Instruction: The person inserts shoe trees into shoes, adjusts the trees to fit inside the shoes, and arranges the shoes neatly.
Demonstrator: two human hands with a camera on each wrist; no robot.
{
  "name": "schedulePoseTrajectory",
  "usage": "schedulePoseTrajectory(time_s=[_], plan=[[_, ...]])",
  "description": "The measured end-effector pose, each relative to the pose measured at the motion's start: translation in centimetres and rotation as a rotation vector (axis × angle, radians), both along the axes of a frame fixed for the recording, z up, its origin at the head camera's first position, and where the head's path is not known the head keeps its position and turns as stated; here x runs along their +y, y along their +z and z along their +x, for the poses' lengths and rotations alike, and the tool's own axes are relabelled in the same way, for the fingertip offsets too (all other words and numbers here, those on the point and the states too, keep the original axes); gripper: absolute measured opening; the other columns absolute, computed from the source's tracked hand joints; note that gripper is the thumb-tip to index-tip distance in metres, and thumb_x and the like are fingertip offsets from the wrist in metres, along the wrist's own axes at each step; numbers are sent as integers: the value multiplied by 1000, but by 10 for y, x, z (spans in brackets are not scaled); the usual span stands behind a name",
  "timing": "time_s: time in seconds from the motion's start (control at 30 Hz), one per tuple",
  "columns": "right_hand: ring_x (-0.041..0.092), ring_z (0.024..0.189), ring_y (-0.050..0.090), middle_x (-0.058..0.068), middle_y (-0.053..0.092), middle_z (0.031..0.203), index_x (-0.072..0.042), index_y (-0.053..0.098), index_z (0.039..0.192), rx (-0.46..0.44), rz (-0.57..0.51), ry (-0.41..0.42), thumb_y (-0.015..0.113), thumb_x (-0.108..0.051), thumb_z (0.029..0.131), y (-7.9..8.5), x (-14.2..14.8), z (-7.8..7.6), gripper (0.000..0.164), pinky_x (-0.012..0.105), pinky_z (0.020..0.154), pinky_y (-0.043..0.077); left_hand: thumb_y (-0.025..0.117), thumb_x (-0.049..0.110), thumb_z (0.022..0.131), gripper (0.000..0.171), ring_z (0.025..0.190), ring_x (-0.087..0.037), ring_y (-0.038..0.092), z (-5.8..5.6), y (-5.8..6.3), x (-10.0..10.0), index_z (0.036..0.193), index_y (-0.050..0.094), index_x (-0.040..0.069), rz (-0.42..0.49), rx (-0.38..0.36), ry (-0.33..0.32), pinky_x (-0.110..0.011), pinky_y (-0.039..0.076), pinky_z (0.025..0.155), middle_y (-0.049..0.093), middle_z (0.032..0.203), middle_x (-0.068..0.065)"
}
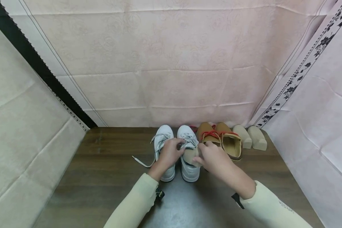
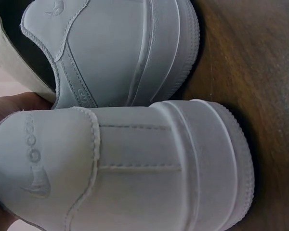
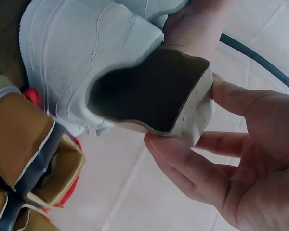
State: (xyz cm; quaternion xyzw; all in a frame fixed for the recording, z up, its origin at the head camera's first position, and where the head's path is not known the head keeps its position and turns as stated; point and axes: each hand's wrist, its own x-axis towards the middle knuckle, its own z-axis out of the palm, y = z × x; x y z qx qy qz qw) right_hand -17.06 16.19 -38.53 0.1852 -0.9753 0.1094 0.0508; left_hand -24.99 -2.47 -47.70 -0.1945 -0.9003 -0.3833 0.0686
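Observation:
A pair of white sneakers stands on the wooden floor, the left sneaker (image 1: 168, 173) beside the right one (image 1: 190, 173). A cream, hollow shoe insert (image 3: 195, 113) sits partly in the right sneaker's opening, its dark inside facing the right wrist camera. My right hand (image 1: 216, 159) pinches the insert's rear edge between thumb and fingers. My left hand (image 1: 169, 152) reaches across the left sneaker, and its curled thumb and forefinger hold the right sneaker at the tongue. The sneaker heels hide most of that hand in the left wrist view.
Tan shoes (image 1: 232, 147) with red laces stand just right of the sneakers. Two more cream inserts (image 1: 257, 138) lie beyond them. A loose white lace (image 1: 142, 163) trails left over the floor. Pale cloth walls (image 1: 165, 63) rise behind and at both sides.

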Motion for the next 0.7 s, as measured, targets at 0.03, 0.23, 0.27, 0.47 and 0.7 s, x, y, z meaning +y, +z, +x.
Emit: schedulePoseTrajectory(time_s=[0.03,0.23,0.27,0.47,0.7], plan=[[31,76,67,15,65,90,-3,68,104,13,-3,1,81,-38,88,-2,-2,0,41,47,64,58,78,6,90,20,91,-20,70,0,0,0,110,78,7,-1,2,0,-35,58,81,76,100,-7],[31,69,67,16,65,89,1,69,105,89,1,-15,84,-39,85,-11,-11,0,47,46,61,59,77,5,90,21,91,-19,69,1,1,0,110,77,7,-2,2,5,-35,58,80,75,100,-7],[32,70,68,17,66,91,1,70,108,96,4,-19,84,-39,85,-13,-12,-1,49,47,61,60,77,5,90,21,91,-19,69,1,1,0,110,77,7,-2,0,7,-35,58,81,76,101,-8],[35,72,71,20,68,94,3,70,112,135,15,-24,84,-41,85,-20,-17,-4,53,47,59,60,76,4,90,20,95,-20,71,2,0,1,109,77,6,-6,9,30,-37,59,85,77,104,-9],[35,65,69,19,65,87,5,70,104,188,-4,-13,85,-39,84,-29,-19,-11,50,47,54,58,75,2,88,19,93,-18,70,2,1,2,107,77,6,-16,21,41,-37,59,84,77,101,-7]])
